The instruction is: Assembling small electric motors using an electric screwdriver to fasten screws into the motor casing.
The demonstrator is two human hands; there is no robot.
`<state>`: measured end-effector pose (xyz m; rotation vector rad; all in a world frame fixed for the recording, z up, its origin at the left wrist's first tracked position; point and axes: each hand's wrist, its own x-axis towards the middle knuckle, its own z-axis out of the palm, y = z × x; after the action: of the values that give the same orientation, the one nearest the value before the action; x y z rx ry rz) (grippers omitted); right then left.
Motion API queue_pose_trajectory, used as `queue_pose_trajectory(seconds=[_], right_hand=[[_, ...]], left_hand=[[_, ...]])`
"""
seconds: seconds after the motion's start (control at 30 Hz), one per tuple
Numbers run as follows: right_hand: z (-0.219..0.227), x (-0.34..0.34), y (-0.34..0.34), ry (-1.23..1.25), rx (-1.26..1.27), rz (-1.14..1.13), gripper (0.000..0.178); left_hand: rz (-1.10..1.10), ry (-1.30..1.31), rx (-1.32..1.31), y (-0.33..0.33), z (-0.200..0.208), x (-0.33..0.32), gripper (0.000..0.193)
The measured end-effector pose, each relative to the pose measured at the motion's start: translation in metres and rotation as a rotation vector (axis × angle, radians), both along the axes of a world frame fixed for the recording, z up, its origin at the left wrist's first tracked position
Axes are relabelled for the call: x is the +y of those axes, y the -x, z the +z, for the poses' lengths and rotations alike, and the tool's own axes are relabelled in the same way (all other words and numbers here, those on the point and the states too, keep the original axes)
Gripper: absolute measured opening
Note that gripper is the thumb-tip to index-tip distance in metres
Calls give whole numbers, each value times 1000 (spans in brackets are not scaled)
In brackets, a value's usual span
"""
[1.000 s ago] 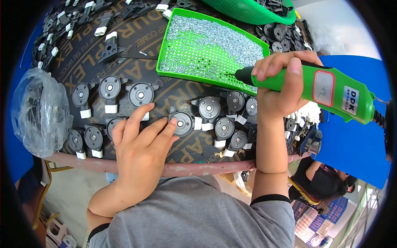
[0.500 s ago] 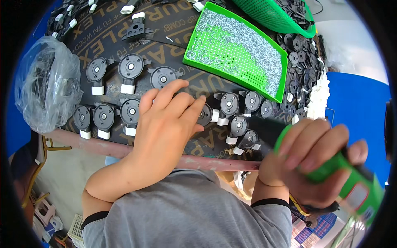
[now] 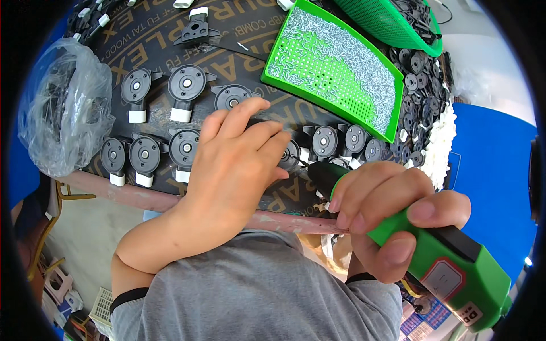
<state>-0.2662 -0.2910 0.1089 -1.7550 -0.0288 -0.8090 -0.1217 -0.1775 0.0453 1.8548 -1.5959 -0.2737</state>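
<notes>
Likely a screwdriving step: the right hand (image 3: pixel 392 221) grips the green electric screwdriver (image 3: pixel 421 251), its bit (image 3: pixel 302 162) at a black disc-shaped part (image 3: pixel 290 153); the left hand's (image 3: pixel 230 165) hold is unclear. Next calls for steady alignment.

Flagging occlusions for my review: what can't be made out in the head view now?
Head view:
- Disc by the bit: left part hidden by the left hand.
- Bit's tip: too small to tell if it touches the disc.
- Driver: partly hidden by the right hand.
- Basket: cut off by the upper edge.
</notes>
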Motion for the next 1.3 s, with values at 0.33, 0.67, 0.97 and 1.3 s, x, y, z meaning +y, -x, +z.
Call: queue_pose_trajectory(seconds=[0.33,0.67,0.97,1.3], right_hand=[[-12,16,-10,-82,17,-263,28],[27,-47,28,-92,-231,-260,23],[-31,-84,-3,-45,-191,-482,20],[-34,-88,0,-65,-168,-425,20]], left_hand=[[3,-17,-60,1,0,-1,45],[-126,-23,-58,18,4,-7,43],[-102,-77,256,37,-7,-15,49],[-111,-82,287,34,-11,-19,48]])
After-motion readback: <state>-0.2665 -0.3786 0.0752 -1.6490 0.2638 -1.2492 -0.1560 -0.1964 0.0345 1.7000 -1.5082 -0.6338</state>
